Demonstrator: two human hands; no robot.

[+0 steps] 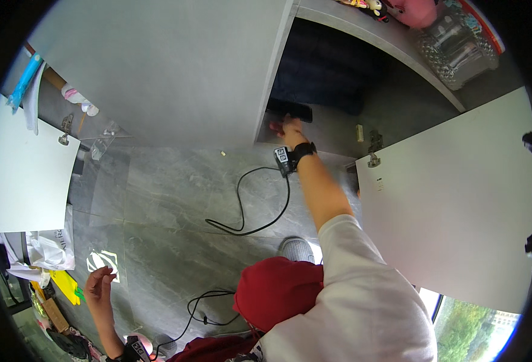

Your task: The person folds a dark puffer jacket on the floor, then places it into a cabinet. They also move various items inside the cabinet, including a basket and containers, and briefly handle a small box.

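Observation:
My right hand [291, 128] reaches into the low compartment of a grey cabinet. It is at the near edge of a dark, flat, oblong object [298, 111] on the compartment floor. The fingers are blurred and in shadow, so a grip on it cannot be made out. Behind that object lies dark folded fabric [320, 86]. At the lower left, my left hand [98, 285] is raised above the floor, fingers loosely curled and holding nothing visible. A bright white patterned patch [104, 262] shows on the floor just beyond it.
A white cabinet door [447, 190] stands open at right, another white door [26, 167] at left. Black cable [243, 233] loops from my right wrist device [283, 158] over grey floor tiles [171, 194]. White bags [51, 249] stand at left; a clear container [460, 50] sits on the upper shelf.

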